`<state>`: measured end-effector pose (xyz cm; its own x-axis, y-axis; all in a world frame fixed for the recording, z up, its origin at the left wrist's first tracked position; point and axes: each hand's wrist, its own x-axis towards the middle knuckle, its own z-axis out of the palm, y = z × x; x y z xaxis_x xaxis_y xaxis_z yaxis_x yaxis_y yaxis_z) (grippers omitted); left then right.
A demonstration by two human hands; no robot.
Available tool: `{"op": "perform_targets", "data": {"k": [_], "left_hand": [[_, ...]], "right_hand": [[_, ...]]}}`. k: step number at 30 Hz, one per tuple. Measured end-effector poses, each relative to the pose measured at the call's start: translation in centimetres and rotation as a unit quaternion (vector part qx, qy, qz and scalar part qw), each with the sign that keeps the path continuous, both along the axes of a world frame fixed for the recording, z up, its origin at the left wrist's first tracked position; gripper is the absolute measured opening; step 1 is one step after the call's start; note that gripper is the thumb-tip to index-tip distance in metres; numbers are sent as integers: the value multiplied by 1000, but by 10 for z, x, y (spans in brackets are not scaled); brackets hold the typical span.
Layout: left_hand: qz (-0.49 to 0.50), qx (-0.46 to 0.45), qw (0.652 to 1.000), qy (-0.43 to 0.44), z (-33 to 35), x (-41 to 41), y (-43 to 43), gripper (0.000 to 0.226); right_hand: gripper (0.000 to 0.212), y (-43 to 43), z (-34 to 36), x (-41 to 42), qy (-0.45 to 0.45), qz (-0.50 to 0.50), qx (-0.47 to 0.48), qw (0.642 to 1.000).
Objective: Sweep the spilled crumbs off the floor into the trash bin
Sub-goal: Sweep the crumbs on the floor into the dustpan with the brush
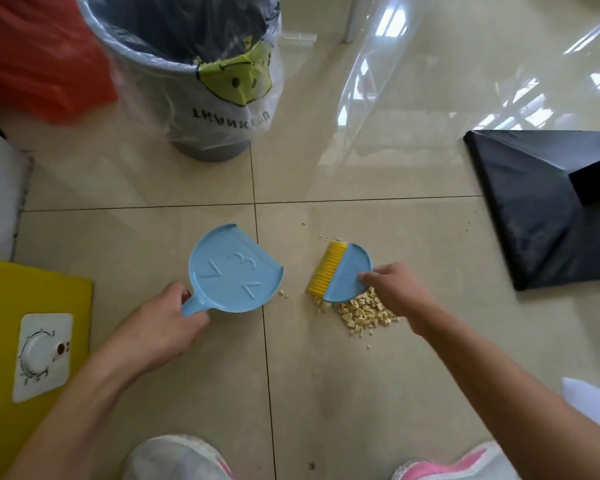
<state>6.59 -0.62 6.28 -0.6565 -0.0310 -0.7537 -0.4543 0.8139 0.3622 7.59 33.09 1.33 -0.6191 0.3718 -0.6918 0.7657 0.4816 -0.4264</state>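
A pile of pale yellow crumbs [361, 315] lies on the tiled floor, with a few strays further out. My right hand [394, 289] grips a small blue brush [349, 273] whose yellow bristles face left, just above the pile. My left hand [168, 322] holds the handle of a light blue dustpan [234, 268], which sits left of the crumbs with its mouth turned toward them. A grey trash bin [187, 81] lined with a clear plastic bag stands beyond the dustpan at the top left.
A black square base [541, 206] with a post lies at the right. A yellow board [0, 341] carrying a white dial timer [42, 355] sits at the left. An orange bag [35, 53] lies behind the bin. My shoes [177, 459] show at the bottom edge.
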Motion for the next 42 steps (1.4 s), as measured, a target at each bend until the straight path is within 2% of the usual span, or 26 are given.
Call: {"op": "perform_targets", "data": {"k": [2, 4, 8, 11, 18, 21, 27, 31, 33, 37, 39, 42], "left_hand": [[6, 1, 1000, -5, -6, 5, -4, 12], [12, -4, 1000, -1, -9, 6, -8, 13], [18, -13, 1000, 18, -7, 0, -11, 14], [21, -7, 999, 40, -4, -4, -11, 13], [27, 19, 998, 55, -8, -5, -13, 8], [28, 25, 998, 45, -10, -4, -12, 8], [37, 36, 998, 34, -14, 0, -9, 9], [31, 41, 998, 29, -15, 3, -8, 7], [31, 47, 998, 27, -16, 5, -9, 6], [4, 52, 998, 21, -21, 6, -5, 7], [-28, 61, 998, 19, -24, 9, 0, 11], [-64, 72, 995, 37, -29, 20, 4, 18]], "right_hand": [[22, 8, 16, -2, 13, 2, -39, 999], [22, 2, 30, -3, 9, 44, -59, 997], [25, -53, 16, -3, -8, 210, -25, 977], [28, -77, -8, -8, -10, 271, 38, 962], [25, -13, -6, -29, -77, 220, 115, 966], [23, 6, 6, -27, -72, 160, 63, 982], [18, -39, 12, -73, 51, 33, -90, 994], [17, -60, -19, -91, 8, -66, -134, 989], [18, -44, -26, -75, -27, -127, -174, 976], [26, -9, -19, -23, -51, -197, -194, 960], [28, 0, -7, 0, -29, -212, -218, 952], [29, 12, 26, 13, 60, -197, -228, 952]]}}
